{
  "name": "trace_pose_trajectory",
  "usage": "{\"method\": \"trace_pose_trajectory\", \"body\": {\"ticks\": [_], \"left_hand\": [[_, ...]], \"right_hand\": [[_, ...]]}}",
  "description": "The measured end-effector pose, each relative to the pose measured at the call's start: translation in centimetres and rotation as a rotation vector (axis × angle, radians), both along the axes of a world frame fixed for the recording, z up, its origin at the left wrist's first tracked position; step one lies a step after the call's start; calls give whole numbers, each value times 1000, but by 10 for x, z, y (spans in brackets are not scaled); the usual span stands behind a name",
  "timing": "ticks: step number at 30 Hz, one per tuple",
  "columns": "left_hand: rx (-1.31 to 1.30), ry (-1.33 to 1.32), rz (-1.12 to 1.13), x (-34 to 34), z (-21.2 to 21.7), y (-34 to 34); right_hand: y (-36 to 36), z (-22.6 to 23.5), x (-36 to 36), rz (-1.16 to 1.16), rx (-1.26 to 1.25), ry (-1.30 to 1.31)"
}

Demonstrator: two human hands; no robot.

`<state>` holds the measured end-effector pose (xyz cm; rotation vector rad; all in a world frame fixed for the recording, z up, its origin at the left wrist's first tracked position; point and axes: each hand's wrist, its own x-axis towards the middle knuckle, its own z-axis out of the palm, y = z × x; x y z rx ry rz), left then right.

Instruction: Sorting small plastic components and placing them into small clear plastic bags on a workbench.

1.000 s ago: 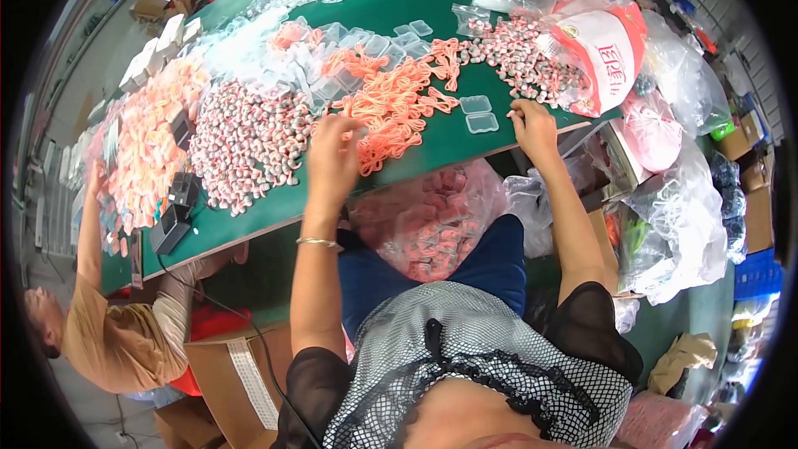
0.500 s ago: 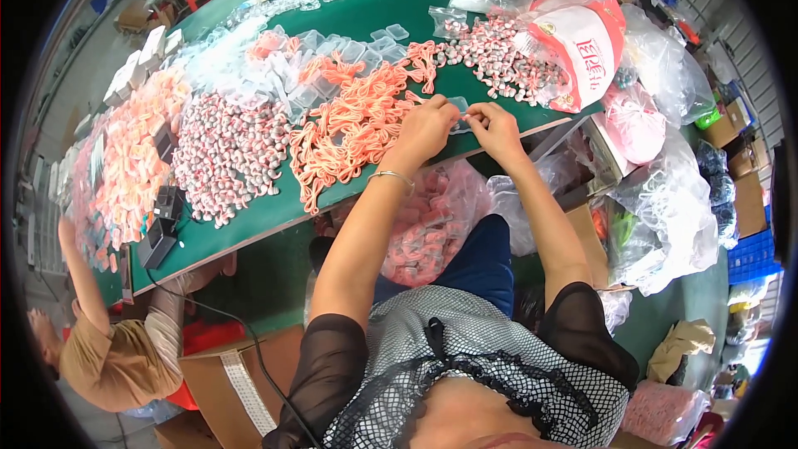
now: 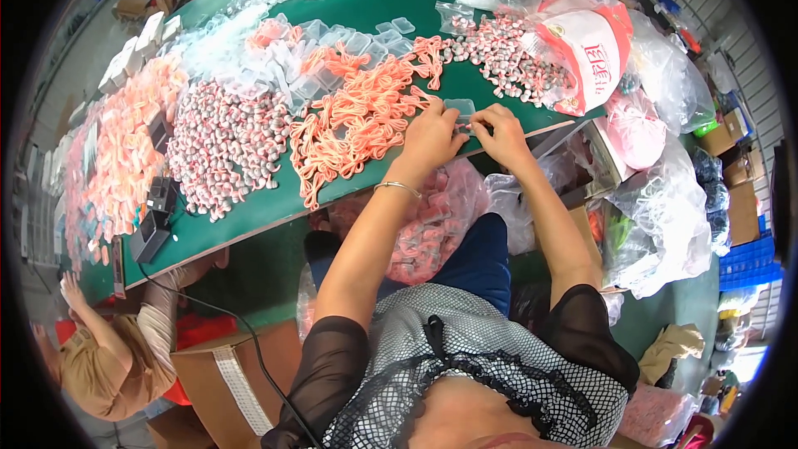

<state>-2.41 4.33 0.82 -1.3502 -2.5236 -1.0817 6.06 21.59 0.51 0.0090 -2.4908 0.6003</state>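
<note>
Close to the table's near edge, a small clear plastic box (image 3: 460, 106) sits between my hands. My left hand (image 3: 431, 135) is curled at the box's left side, its fingers closed on the near part. My right hand (image 3: 502, 136) makes a pinch at the box's near right; whatever lies between thumb and fingers is too small to name. Left of my hands lies a heap of looped orange cords (image 3: 362, 112). Beyond my right hand spreads a pile of small pink-and-grey pieces (image 3: 519, 62), spilling from a red-and-white bag (image 3: 588, 54).
The green table (image 3: 241, 229) also bears another pile of pink-and-grey pieces (image 3: 224, 145), clear plastic boxes (image 3: 357, 46), orange packets (image 3: 125, 162) and a black device (image 3: 152, 233). Below hangs a bag of pink items (image 3: 428, 224). A co-worker (image 3: 116, 357) sits at the left.
My hands have shifted slightly toward me and both wrists have turned a little, leaving more of the box showing. The co-worker's arm at the left has lowered.
</note>
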Motion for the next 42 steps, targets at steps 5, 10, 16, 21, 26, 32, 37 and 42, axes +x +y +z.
{"method": "trace_pose_trajectory", "body": {"ticks": [5,10,16,21,26,32,37,42], "left_hand": [[87,45,-4,5,-6,-10],[186,7,-13,6,-9,-14],[176,8,-14,9,-7,-12],[160,-31,-22,7,-7,-14],[192,-36,-1,5,-9,-16],[176,-69,31,6,-7,-11],[254,-67,23,7,-9,-11],[230,-64,18,8,-6,-13]], "right_hand": [[4,23,-16,55,-242,-147],[1,31,-79,39,90,-8],[16,16,-114,208,383,103],[26,24,-87,247,363,47],[17,34,-40,217,-145,-127],[4,24,-10,233,-345,-206],[0,15,-9,271,-81,-35],[1,17,-2,255,-123,-98]]}}
